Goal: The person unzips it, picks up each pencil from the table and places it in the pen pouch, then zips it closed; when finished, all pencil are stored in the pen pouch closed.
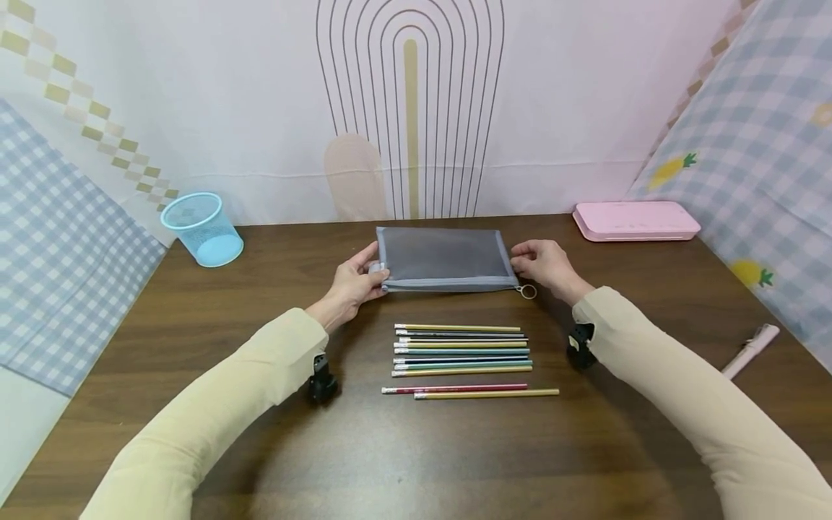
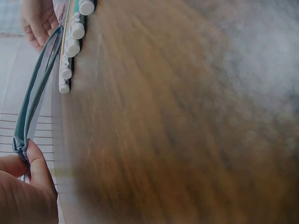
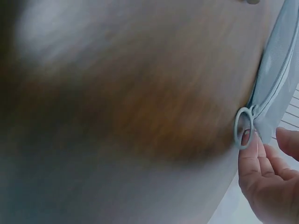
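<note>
A grey mesh zipper pouch (image 1: 448, 256) is between the two hands, beyond a group of pencils. The left hand (image 1: 351, 285) pinches its left end between thumb and fingers; in the left wrist view the edges of its mouth stand slightly apart. At the pouch's right end is the right hand (image 1: 546, 267). Its fingers (image 3: 252, 163) reach behind the round zipper ring (image 3: 243, 128), while the thumb is held away from them. Several pencils (image 1: 461, 354) lie side by side in front of the pouch, white erasers to the left. A red pencil (image 1: 455, 388) and a yellow pencil (image 1: 487, 394) lie nearest.
A light blue mesh pen cup (image 1: 217, 242) stands at the back left of the brown table (image 1: 390, 462). At the back right lies a pink pencil case (image 1: 637, 220). A pale pink stick-like object (image 1: 750, 350) lies near the right edge, partly behind the right sleeve.
</note>
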A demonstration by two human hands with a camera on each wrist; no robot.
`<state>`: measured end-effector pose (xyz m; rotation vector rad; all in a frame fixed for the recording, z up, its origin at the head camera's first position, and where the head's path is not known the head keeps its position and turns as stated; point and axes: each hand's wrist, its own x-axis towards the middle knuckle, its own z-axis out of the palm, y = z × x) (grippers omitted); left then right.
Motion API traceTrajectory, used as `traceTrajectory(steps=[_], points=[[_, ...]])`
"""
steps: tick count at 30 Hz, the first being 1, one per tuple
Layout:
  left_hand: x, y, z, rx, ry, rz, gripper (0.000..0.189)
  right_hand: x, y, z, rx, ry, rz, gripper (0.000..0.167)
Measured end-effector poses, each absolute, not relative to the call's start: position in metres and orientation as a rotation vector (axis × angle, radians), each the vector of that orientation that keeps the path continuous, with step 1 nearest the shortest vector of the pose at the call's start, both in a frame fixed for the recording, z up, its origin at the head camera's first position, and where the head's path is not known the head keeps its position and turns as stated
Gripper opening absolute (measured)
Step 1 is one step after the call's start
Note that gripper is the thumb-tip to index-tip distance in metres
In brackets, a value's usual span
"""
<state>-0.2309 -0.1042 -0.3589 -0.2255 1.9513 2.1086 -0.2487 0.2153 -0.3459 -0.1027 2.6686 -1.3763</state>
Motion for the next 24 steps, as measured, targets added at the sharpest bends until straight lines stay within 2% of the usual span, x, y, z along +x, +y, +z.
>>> traceTrajectory(steps=[10,15,18,24], points=[[-0.233,-0.103,-0.359,-0.243,1.980,2.080,0.061,-0.250,0.214,-0.343,0.100,2.472,-1.467,0.041],[-0.234,-0.103,-0.360,-0.291,2.001,2.069,0.057,-0.247,0.217,-0.345,0.190,2.347,-1.563,0.039],[-0.235,-0.102,-0.360,-0.314,2.004,2.102,0.057,-0.244,0.219,-0.346,0.222,2.291,-1.620,0.034],[-0.231,-0.097,-0.360,-0.355,2.057,2.212,0.047,-0.240,0.223,-0.345,0.289,2.130,-1.811,0.013]])
